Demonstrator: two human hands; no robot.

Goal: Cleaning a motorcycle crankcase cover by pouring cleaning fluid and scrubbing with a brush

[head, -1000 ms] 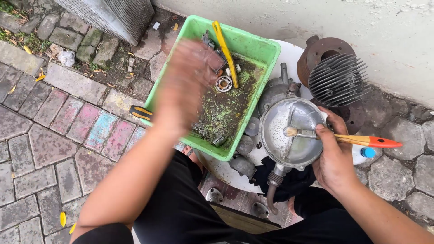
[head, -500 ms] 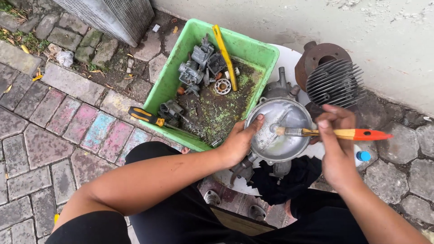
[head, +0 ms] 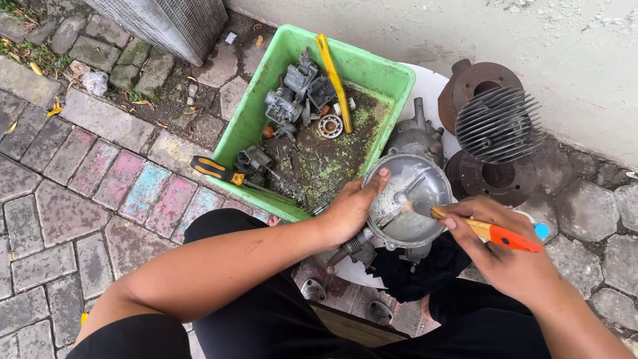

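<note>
1. The round metal cover [head: 412,199] is a shallow grey dish of cast metal, dull and speckled with pale grit inside, with a small raised hub at its middle and a thin rib running toward its upper right rim; it sits on top of a greasy engine part, just off the near right corner of the green tub [head: 256,123].
2. The left hand [head: 349,213] clamps the cover's left rim — thumb hooked over the edge onto the inner face, the other fingers curled under and out of sight.
3. The right hand [head: 505,256] is closed around the brush [head: 485,229], fingers pinched together on its yellow and orange handle; the pale bristle tip touches the inside of the cover near the hub.
4. The tub is rectangular plastic, its floor caked with dark sludge and green flecks; toward its far left corner lie grey carburettor parts [head: 292,96], lumpy and many-sided; a ring-shaped bearing [head: 329,126] lies near the middle.
5. A flat yellow bar [head: 334,80] leans over the tub's far edge and slants down into it.
6. A screwdriver [head: 219,171] with a black and yellow grip crosses the tub's near left rim, its shaft pointing inside.
7. Right of the tub stand a dark finned cylinder [head: 498,126] and rusty round discs — one behind it, one in front; the ground is worn paving brick, some of it tinted pink and blue.
</note>
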